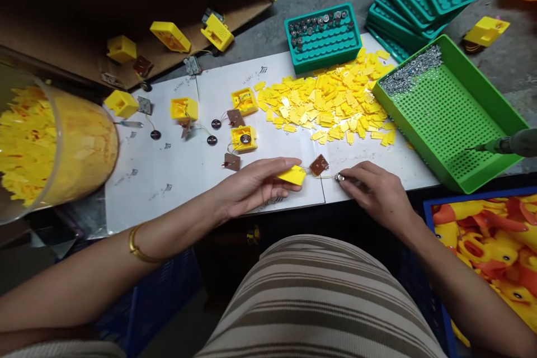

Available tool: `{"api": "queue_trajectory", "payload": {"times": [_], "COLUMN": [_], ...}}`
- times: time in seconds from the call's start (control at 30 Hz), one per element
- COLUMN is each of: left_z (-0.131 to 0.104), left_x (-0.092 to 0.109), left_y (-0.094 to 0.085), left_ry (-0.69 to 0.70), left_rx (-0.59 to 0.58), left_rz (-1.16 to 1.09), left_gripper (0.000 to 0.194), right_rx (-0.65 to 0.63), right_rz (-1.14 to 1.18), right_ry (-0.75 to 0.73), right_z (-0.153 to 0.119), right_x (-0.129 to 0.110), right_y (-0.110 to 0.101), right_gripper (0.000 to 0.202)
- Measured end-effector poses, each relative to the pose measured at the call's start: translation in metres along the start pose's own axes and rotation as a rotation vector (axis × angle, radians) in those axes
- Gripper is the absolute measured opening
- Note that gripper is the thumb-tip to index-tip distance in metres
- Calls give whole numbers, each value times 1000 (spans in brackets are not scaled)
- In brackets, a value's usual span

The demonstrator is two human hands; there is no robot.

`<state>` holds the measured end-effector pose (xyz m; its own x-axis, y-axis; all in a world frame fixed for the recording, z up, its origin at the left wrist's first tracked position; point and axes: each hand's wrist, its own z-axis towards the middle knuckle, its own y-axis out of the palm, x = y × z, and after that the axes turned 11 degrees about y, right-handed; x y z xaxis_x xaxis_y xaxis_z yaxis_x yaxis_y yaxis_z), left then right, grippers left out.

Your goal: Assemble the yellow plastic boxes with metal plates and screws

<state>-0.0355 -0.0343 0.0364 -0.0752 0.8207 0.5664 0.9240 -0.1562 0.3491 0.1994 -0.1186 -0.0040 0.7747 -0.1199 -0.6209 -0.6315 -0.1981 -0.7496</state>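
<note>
My left hand [262, 182] is closed around a small yellow plastic housing [292, 175]. Thin wires run from the housing to a brown circuit board [319, 165] hanging between my hands. Another wire leads from the board to a small round metal part [339, 177], which looks like a mini speaker. Between thumb and fingers, my right hand [375, 193] pinches this part. Farther back on the white sheet lie similar yellow housings [184, 107] with wired boards and black discs [216, 123]. One housing [244, 139] has a round disc inside it.
A heap of yellow plastic pieces [323, 103] covers the middle back. Behind it stands a teal tray [323, 39] of metal parts. At right are a green basket [474, 117] with screws, an electric screwdriver [516, 142] and yellow toy ducks [499, 251]. A clear tub [88, 128] stands left.
</note>
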Motion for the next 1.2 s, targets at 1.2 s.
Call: {"api": "queue_trajectory", "payload": {"times": [1.2], "left_z": [-4], "left_x": [-51], "left_y": [18], "left_ry": [198], "left_rx": [-145], "left_rz": [-143], "left_gripper": [32], "right_rx": [-16], "right_rz": [302], "right_ry": [9], "right_z": [-5], "right_x": [-35], "right_y": [-2], "right_gripper": [13]}}
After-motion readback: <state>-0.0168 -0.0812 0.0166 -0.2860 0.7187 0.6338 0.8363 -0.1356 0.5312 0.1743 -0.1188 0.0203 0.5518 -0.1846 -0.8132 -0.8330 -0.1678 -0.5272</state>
